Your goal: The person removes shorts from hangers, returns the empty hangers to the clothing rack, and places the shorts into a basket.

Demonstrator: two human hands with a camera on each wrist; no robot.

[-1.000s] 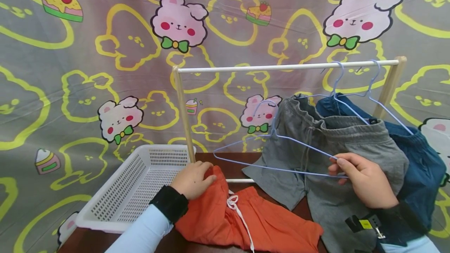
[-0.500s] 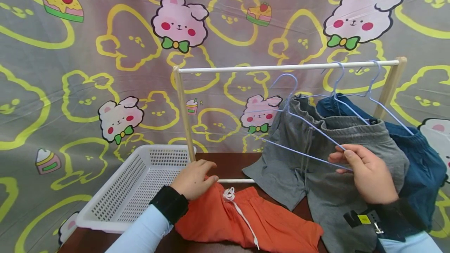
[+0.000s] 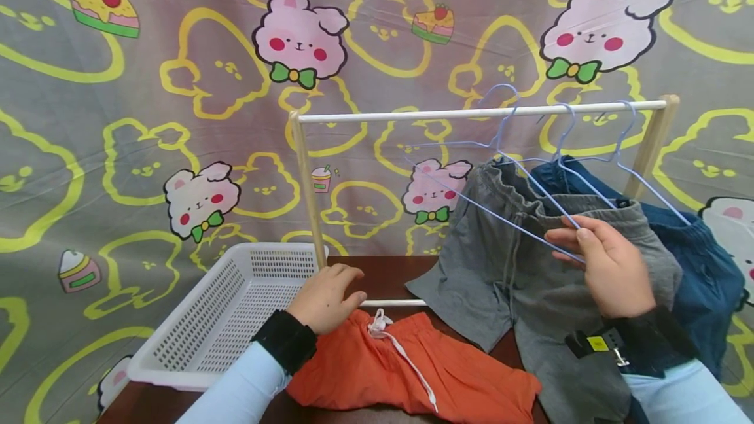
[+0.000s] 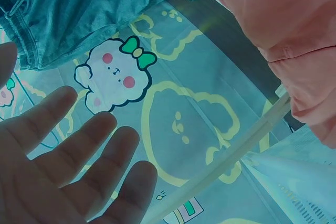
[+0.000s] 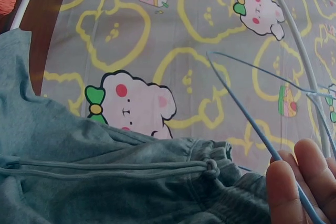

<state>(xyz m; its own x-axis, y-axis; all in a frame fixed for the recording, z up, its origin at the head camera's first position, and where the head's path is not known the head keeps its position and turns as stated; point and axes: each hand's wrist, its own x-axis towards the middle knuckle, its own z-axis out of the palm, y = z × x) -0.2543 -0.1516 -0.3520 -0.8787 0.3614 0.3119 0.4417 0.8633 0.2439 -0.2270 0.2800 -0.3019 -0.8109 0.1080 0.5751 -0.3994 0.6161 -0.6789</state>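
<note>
In the head view my right hand (image 3: 612, 267) pinches one end of a blue wire hanger (image 3: 501, 217) between thumb and fingers. The hanger carries no garment, and its hook rises at the white rail; whether it rests on the rail I cannot tell. The right wrist view shows the hanger's wire (image 5: 247, 113) running between the fingertips (image 5: 283, 187). My left hand (image 3: 326, 298) hovers at the waistband of orange shorts (image 3: 424, 365) with a white drawstring, its fingers (image 4: 123, 150) spread and loose. Those shorts lie on the table.
Grey shorts (image 3: 554, 319) and blue shorts (image 3: 709, 286) hang on hangers at the right of the rack's rail (image 3: 400, 116). A white perforated basket (image 3: 177, 378) stands left of the rack on the dark brown table (image 3: 389, 273). A patterned cloth (image 3: 377, 31) hangs behind.
My right hand has lifted the hanger and tilted it, so its hook went from below the rail up to rail height. My left hand has let go of the orange shorts' waistband, which dropped.
</note>
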